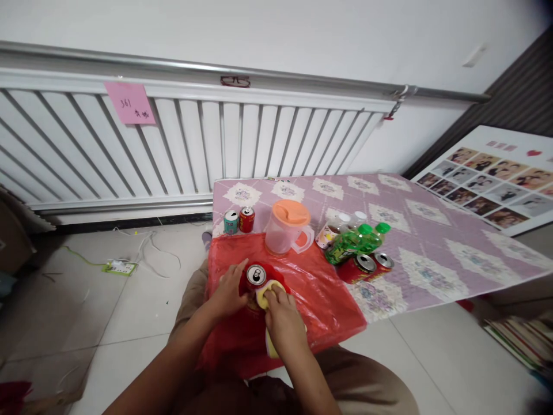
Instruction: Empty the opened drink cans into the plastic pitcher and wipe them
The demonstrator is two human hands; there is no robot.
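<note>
We are looking at a red can [256, 275] with a silver top, a yellow cloth [264, 294], a glossy red plastic sheet [322, 302], a lilac tablecloth [436, 230] showing pale patterned squares, a clear jug [283, 233] wearing an orange lid, green bottles [352, 242], and a pink note [129, 102].

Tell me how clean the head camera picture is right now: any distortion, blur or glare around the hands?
Head view: wide-angle distortion bends the radiator and its rail; lighting is even and soft, shadows faint; mild sheen on the red plastic sheet; the left hand, right hand and red can read fairly sharp; the lower right corner is blurred.
</note>
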